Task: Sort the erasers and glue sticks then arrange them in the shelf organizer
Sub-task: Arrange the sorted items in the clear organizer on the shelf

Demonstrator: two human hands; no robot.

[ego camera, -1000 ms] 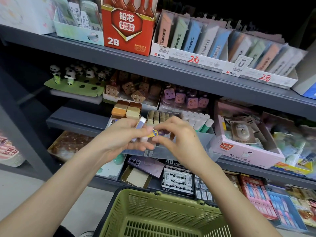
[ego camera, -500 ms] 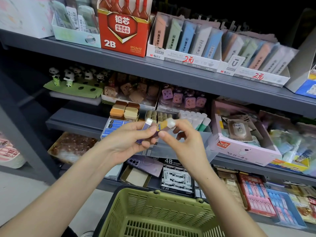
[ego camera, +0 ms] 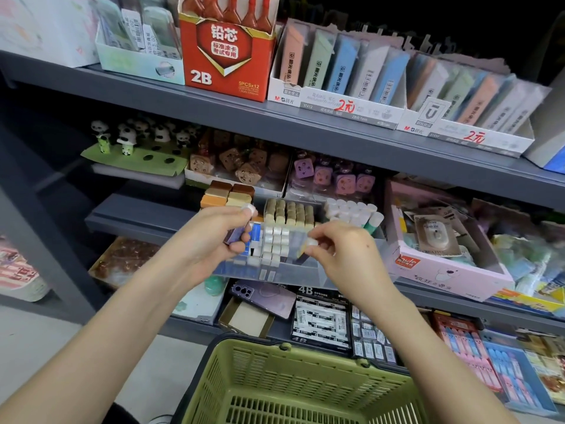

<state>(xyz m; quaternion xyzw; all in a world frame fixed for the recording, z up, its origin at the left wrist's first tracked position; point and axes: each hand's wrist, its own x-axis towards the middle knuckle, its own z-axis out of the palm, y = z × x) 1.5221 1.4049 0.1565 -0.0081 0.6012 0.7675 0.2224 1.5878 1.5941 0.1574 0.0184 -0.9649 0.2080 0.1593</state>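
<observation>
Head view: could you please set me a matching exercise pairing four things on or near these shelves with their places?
Things:
1. red 2B box
2. green basket
3. panda figures
4. pink box

Places:
A. lowest in the view, in front of the shelves
B. on the top shelf
C. just right of the clear organizer
D. at the left of the middle shelf, on a green card

Pairs: 1-B, 2-A, 3-D, 4-C.
</observation>
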